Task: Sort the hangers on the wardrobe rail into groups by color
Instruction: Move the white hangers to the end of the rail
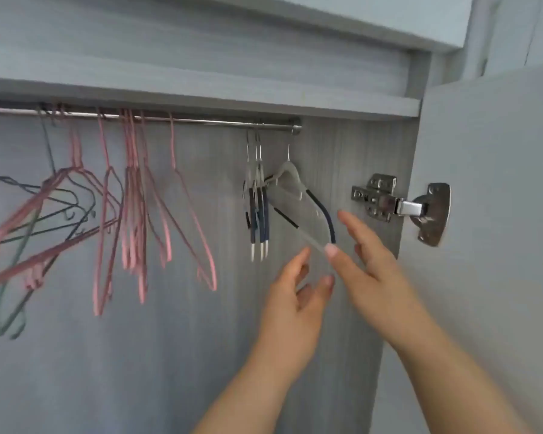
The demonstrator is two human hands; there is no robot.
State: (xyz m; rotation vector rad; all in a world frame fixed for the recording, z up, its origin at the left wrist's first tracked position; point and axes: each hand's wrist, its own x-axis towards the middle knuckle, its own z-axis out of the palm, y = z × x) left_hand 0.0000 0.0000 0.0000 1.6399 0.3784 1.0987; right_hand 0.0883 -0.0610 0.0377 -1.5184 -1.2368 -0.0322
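Wardrobe fills the frame, with its door swung open at right. Rail runs under the shelf from the left edge to just right of centre.

Pink hangers: a loose bunch on the rail left of centre, hanging at odd angles. At far left more pink ones are tangled with dark hangers and at least one green one. That end is mixed, so by my read it's the bulk of what's left. The rail continues out of frame left and I can't see what's there.

Clear hangers with dark grip strips: three packed together at the rail's right end. A fourth is hooked just right of them, tilted with its low end down-right. That group looks done once the fourth settles.

Hands, lower right of centre:
- Right hand: fingers straight and spread, thumb tip touching the tilted hanger's low end. I see no closed grip, though it's blurred.
- Left hand: just below that end, fingers relaxed and apart, holding nothing.

Hinge sits right of the hands, clear of them.

My estimate is roughly halfway: clear sorted, pink partly, dark and green not yet.
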